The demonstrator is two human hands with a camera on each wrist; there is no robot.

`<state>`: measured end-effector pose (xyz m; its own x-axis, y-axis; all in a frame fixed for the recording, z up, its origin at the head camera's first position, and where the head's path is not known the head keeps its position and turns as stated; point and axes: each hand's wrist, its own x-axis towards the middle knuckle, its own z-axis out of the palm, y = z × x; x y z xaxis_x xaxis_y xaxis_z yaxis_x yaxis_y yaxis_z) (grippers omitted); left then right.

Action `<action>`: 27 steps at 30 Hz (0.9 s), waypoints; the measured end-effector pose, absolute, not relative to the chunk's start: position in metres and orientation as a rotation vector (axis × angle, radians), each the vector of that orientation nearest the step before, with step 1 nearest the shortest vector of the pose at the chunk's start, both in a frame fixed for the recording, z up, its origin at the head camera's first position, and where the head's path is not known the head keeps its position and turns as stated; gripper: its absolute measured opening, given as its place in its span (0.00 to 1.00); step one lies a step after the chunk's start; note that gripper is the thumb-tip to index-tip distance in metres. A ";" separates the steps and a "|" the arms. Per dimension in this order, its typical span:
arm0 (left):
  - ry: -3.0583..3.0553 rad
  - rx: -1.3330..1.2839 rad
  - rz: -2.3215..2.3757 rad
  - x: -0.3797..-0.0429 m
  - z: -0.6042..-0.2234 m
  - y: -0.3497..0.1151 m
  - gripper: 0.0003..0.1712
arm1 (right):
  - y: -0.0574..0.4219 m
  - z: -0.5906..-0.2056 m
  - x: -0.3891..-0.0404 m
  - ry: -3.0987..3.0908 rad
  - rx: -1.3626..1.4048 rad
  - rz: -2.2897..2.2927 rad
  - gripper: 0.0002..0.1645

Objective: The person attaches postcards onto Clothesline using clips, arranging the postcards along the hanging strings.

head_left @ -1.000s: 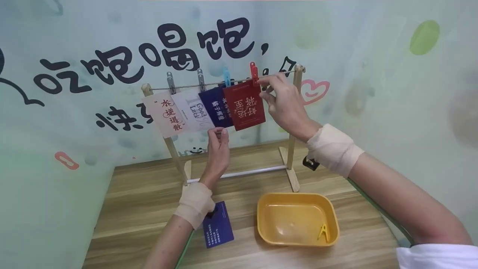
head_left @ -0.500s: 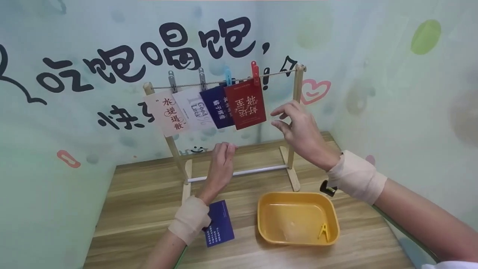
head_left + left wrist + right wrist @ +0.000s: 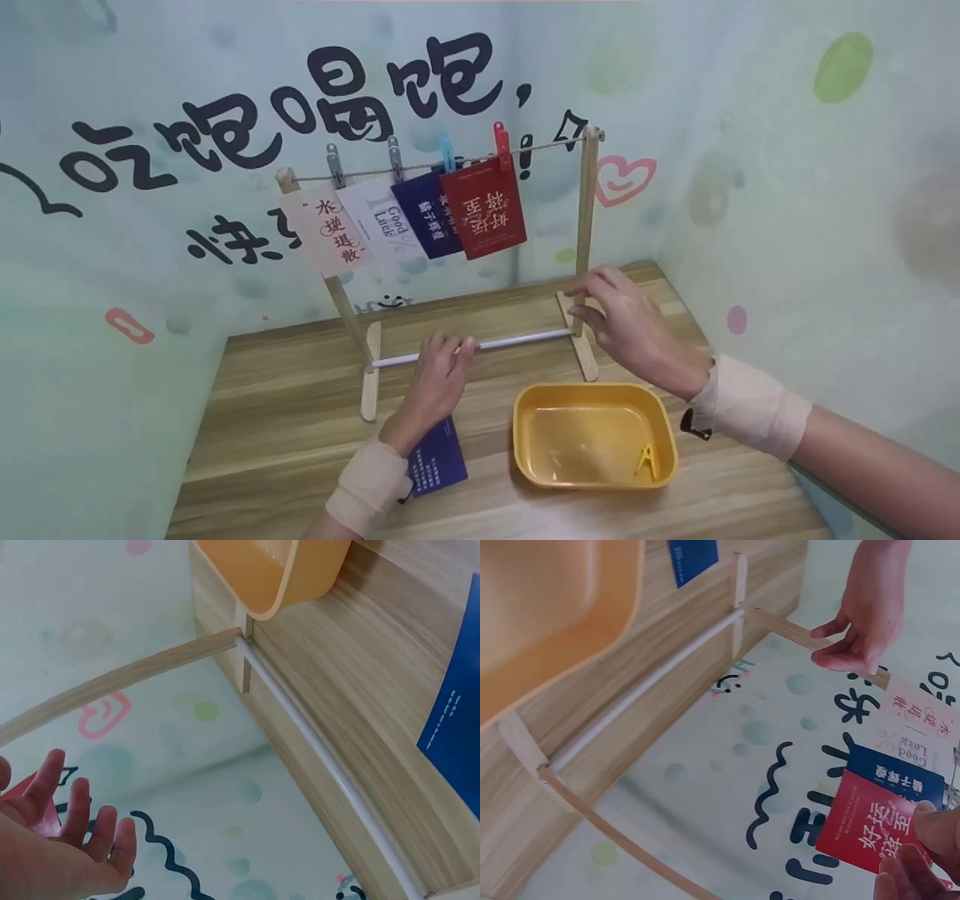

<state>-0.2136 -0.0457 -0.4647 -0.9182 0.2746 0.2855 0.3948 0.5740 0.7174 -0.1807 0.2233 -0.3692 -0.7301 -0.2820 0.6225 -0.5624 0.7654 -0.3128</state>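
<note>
Four-sided cards hang by clothespins from the rack's cord [image 3: 555,144]: a pink card [image 3: 326,232], a white card [image 3: 382,225], a dark blue card [image 3: 429,217] and a red card [image 3: 486,210]. A red clothespin [image 3: 502,146] grips the red one. Below them, my left hand [image 3: 435,382] holds nothing, its fingers loosely bent in front of the white bar [image 3: 525,340]. My right hand [image 3: 637,334] holds nothing either, near the rack's right post [image 3: 586,225]. Another blue card [image 3: 442,465] lies on the table, partly hidden by my left hand and wrist.
A yellow basin [image 3: 525,457] stands at the front right of the table [image 3: 255,420], with one yellow clothespin [image 3: 646,461] inside. Grey clothespins, such as the left one [image 3: 334,165], and a light blue clothespin [image 3: 448,154] hold the other cards. Printed walls rise behind.
My right hand has let go at the red clothespin and come down to the right. My left hand has dropped from the cards' lower edges toward the table. The red card stays hanging.
</note>
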 end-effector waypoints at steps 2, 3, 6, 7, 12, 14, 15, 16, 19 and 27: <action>-2.669 -0.521 -1.274 -0.211 -0.470 -0.051 0.23 | 0.225 -0.378 -0.179 -2.372 0.669 0.615 0.11; -2.674 -0.499 -1.288 -0.210 -0.472 -0.053 0.23 | 0.226 -0.382 -0.178 -2.354 0.685 0.588 0.12; -2.680 -0.457 -1.303 -0.206 -0.482 -0.058 0.24 | 0.229 -0.396 -0.176 -2.302 0.732 0.502 0.15; -2.681 -0.453 -1.294 -0.205 -0.485 -0.059 0.24 | 0.230 -0.401 -0.175 -2.285 0.748 0.470 0.15; -2.724 -0.454 -1.208 -0.192 -0.505 -0.064 0.22 | 0.233 -0.427 -0.168 -2.228 0.844 0.305 0.16; -2.738 -0.455 -1.151 -0.186 -0.513 -0.066 0.22 | 0.233 -0.437 -0.166 -2.225 0.865 0.254 0.17; -2.743 -0.455 -1.123 -0.184 -0.517 -0.066 0.21 | 0.233 -0.441 -0.165 -2.231 0.870 0.240 0.17; -2.753 -0.448 -1.100 -0.181 -0.521 -0.067 0.20 | 0.234 -0.445 -0.164 -2.239 0.877 0.231 0.18; -2.788 -0.383 -1.045 -0.174 -0.531 -0.068 0.18 | 0.238 -0.456 -0.162 -2.265 0.902 0.214 0.19; -2.805 -0.205 -0.959 -0.162 -0.552 -0.068 0.14 | 0.253 -0.485 -0.152 -2.378 1.195 0.037 0.23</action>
